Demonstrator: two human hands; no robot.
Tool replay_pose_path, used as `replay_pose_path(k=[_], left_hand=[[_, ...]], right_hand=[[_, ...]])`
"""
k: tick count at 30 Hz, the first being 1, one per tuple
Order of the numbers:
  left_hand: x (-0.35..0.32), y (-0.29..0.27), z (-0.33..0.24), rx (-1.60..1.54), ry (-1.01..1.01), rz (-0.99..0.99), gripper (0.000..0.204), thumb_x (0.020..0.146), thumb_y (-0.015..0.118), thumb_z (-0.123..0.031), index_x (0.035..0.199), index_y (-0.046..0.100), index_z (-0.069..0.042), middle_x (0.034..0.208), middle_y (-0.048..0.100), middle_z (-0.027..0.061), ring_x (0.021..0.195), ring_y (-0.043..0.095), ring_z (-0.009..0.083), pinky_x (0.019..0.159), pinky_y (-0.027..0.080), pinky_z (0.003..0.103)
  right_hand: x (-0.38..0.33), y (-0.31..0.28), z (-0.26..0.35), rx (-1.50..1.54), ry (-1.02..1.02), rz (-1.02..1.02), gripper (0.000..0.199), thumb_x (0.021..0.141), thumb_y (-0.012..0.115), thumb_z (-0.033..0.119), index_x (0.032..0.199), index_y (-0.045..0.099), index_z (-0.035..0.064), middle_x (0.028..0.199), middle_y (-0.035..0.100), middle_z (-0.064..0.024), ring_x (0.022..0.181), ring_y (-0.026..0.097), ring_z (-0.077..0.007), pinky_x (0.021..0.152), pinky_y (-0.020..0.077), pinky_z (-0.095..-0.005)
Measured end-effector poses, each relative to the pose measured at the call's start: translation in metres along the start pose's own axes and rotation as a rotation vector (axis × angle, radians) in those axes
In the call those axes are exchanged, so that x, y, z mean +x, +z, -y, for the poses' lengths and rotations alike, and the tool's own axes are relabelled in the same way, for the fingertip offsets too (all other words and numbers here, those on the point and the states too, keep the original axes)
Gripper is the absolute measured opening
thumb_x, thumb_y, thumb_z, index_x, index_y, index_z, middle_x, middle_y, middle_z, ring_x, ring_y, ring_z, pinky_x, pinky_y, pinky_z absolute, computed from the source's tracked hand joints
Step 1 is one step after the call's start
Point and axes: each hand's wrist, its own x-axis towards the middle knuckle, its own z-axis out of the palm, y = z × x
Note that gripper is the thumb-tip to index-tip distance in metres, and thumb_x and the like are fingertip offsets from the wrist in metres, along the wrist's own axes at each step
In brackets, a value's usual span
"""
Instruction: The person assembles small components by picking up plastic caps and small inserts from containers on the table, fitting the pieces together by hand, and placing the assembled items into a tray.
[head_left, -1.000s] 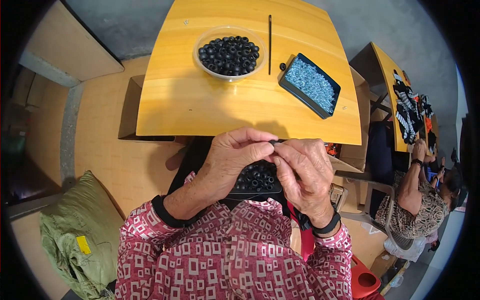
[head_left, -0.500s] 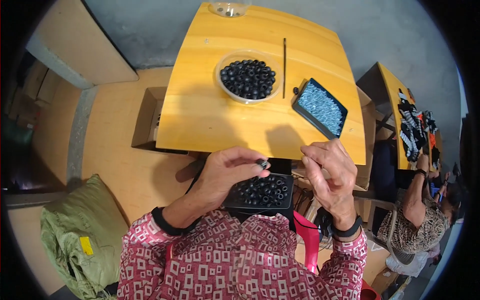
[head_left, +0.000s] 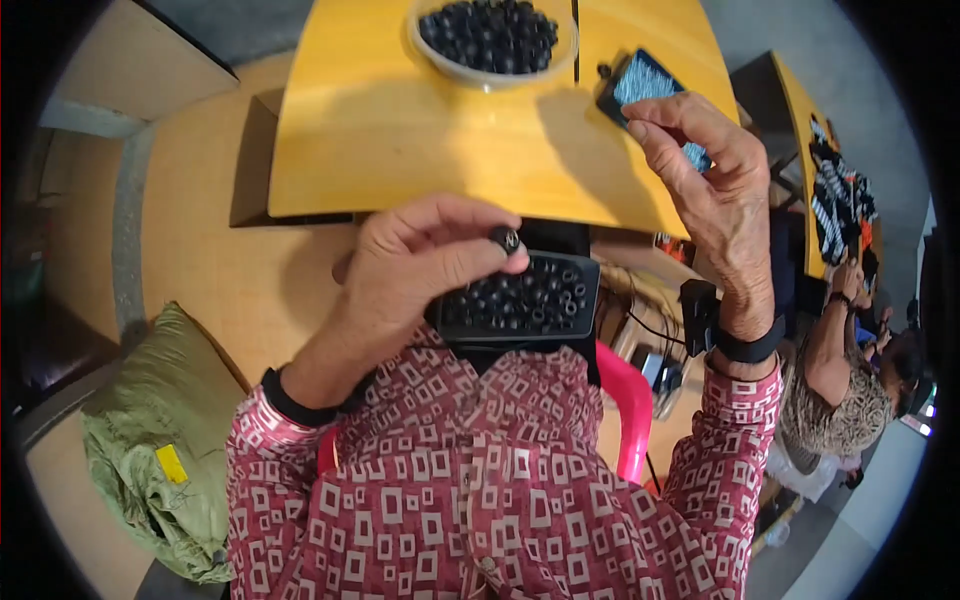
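Observation:
My left hand (head_left: pixel 405 255) pinches a small black bead (head_left: pixel 507 239) between thumb and fingertips, with something shiny showing in the bead's opening. Just below it, a dark box (head_left: pixel 590 320) on my lap holds many black beads (head_left: pixel 540 292) with round holes. Out to the right, my right hand (head_left: pixel 715 175) hangs in front of a black tray (head_left: pixel 608 103) on the table. Thin silvery pieces (head_left: pixel 642 82) fill that tray, partly hidden by the hand. Thumb and index finger of my right hand are pinched together; whatever lies between them is too small to make out.
A clear bowl (head_left: pixel 480 80) of black beads stands on the yellow table (head_left: pixel 400 150), beside a thin black rod (head_left: pixel 576 40). A green sack (head_left: pixel 165 440) lies at left. Cables hang right of my lap. Another person (head_left: pixel 835 400) sits at a table on the right.
My right hand has moved right and away from my left hand, to the tray of silvery pieces. My left hand keeps the bead, now turned with its opening showing. The view has tilted down.

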Motion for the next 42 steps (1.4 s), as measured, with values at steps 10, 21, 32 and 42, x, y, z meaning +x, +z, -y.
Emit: replay_pose_path(k=[10,21,32,42], left_hand=[[0.007,-0.009,0.001,-0.048,0.025,0.001,0.022,0.087,0.066,-0.007,0.107,0.061,0.001,0.096,0.067,0.0117,0.091,0.067,0.0228,0.088,0.054,0.036],[0.002,-0.016,0.0,-0.072,0.052,-0.048,0.021,0.089,0.063,-0.007,0.108,0.061,-0.001,0.1,0.066,0.0101,0.097,0.065,0.0218,0.093,0.052,0.036],[-0.008,-0.04,0.012,0.171,0.119,-0.118,0.022,0.088,0.064,-0.005,0.109,0.062,-0.002,0.106,0.067,0.0113,0.103,0.062,0.0195,0.098,0.044,0.033],[-0.024,-0.039,0.013,0.169,-0.113,-0.094,0.022,0.088,0.064,-0.008,0.11,0.062,-0.005,0.118,0.062,0.0109,0.112,0.056,0.0172,0.102,0.04,0.032]], right_hand=[[-0.067,0.017,-0.002,0.107,0.178,0.305,0.01,0.081,0.066,0.004,0.087,0.064,-0.0046,0.077,0.063,-0.0122,0.071,0.061,-0.0245,0.065,0.0494,-0.0361],[-0.084,0.018,-0.001,-0.012,0.255,0.345,0.014,0.081,0.066,0.005,0.09,0.063,-0.0047,0.081,0.062,-0.0184,0.074,0.062,-0.0322,0.067,0.0485,-0.0379],[-0.133,0.035,-0.023,0.255,0.766,0.344,0.037,0.089,0.065,0.016,0.119,0.057,-0.0049,0.07,0.059,-0.0048,0.059,0.053,-0.0099,0.056,0.0457,-0.0272],[-0.118,0.032,0.016,-0.007,0.52,0.203,0.027,0.083,0.057,0.0,0.109,0.063,-0.0039,0.064,0.062,-0.0175,0.054,0.062,-0.0187,0.055,0.0487,-0.0313]])
